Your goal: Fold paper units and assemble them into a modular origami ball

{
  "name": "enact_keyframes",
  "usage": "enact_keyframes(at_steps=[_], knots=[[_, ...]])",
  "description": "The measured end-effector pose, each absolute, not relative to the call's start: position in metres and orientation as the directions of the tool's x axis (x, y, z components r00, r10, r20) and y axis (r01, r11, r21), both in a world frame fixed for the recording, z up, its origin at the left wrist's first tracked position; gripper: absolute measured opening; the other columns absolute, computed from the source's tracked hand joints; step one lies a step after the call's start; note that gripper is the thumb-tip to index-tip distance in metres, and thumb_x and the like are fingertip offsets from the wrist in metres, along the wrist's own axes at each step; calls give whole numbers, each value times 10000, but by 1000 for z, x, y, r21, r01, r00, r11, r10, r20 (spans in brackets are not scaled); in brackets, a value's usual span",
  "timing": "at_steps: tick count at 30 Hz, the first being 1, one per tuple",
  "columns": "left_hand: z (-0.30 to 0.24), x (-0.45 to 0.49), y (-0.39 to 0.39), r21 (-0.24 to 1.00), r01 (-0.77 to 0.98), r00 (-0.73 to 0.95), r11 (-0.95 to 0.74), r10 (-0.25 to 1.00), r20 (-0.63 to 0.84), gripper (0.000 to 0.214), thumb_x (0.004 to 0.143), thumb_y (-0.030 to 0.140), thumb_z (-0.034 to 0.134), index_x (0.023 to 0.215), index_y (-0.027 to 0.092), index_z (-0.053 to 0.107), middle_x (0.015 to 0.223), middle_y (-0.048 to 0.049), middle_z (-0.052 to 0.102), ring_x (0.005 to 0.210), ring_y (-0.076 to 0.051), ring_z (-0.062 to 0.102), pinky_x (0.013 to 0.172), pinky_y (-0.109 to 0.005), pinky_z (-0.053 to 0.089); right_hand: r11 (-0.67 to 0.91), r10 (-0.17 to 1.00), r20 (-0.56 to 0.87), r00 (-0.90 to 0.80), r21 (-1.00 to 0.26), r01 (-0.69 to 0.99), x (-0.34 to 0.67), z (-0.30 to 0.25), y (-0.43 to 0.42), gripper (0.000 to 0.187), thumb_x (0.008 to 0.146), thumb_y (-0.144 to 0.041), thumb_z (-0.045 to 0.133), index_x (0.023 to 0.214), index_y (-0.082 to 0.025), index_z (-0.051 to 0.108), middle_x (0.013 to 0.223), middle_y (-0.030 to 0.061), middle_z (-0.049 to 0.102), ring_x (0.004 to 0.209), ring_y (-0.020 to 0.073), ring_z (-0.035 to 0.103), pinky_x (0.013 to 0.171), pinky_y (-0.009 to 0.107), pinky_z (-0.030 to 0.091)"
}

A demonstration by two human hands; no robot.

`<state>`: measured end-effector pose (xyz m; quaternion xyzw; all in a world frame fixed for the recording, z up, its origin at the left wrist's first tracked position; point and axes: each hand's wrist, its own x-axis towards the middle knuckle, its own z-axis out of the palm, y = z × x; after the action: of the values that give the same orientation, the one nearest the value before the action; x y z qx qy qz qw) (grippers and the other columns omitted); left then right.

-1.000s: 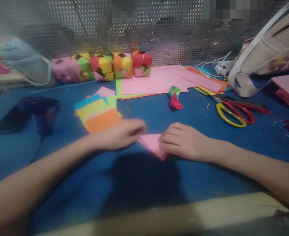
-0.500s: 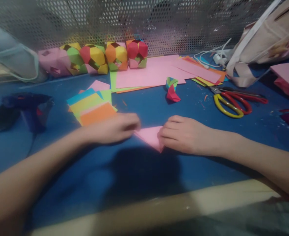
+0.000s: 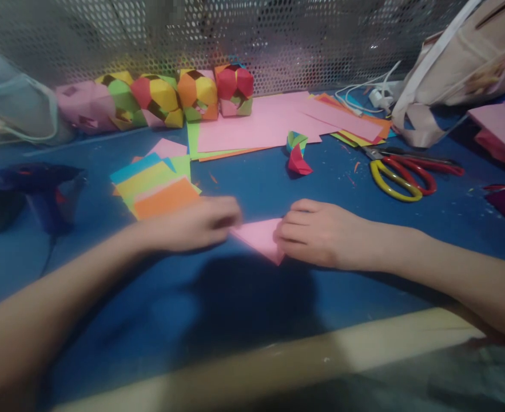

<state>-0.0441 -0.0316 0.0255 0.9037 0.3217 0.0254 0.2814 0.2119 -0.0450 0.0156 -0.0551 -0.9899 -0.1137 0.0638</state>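
Note:
A piece of pink paper (image 3: 259,236), folded to a triangle, lies on the blue tabletop between my hands. My left hand (image 3: 201,223) has its fingers curled closed at the paper's left tip; they look slightly blurred. On the other side, my right hand (image 3: 316,234) is closed over the right end, hiding that part of the paper. Beyond the hands stands a small folded paper piece in red, green and blue (image 3: 298,157). Close to my left wrist is a fanned pile of coloured paper squares (image 3: 166,197).
Along the perforated metal panel (image 3: 303,51) sit several paper balls (image 3: 158,97) and larger pink sheets (image 3: 252,126). Scissors (image 3: 396,180) with yellow handles and a red-handled tool lie right. A blue glue gun (image 3: 42,191) stands left. A cloth bag (image 3: 470,63) and white cable (image 3: 359,97) are at back right.
The objects on the table appear shifted slightly left and up, as the camera has turned a little. Both hands stay at the ends of the pink paper, with hardly any visible movement.

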Motion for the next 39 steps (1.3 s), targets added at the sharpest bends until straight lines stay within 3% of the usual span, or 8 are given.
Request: enact_keyframes(at_steps=[31, 35, 39], knots=[[24, -45, -31, 516, 569, 793, -641, 594, -136, 128, 809, 110, 421, 840, 166, 533, 859, -18, 551, 759, -122, 515, 705, -223, 417, 975, 139, 91, -986, 163, 153, 212, 21, -49, 325, 953, -105, 338, 786, -160, 611, 802, 46, 630, 706, 153, 484, 741, 314, 314], [24, -45, -31, 511, 578, 786, -636, 602, -141, 126, 803, 112, 424, 838, 168, 531, 853, -14, 548, 752, -121, 513, 700, -221, 415, 986, 138, 89, -986, 85, 146, 212, 20, -49, 249, 912, -142, 407, 767, -166, 608, 792, 46, 619, 698, 161, 483, 715, 322, 306], [25, -44, -32, 507, 600, 769, -618, 619, -156, 129, 787, 115, 430, 837, 170, 536, 838, -11, 557, 741, -124, 516, 690, -225, 415, 985, 168, 106, -980, -47, 164, 211, 17, -51, 184, 865, -131, 447, 880, -172, 625, 804, 40, 621, 726, 170, 495, 699, 318, 304]])
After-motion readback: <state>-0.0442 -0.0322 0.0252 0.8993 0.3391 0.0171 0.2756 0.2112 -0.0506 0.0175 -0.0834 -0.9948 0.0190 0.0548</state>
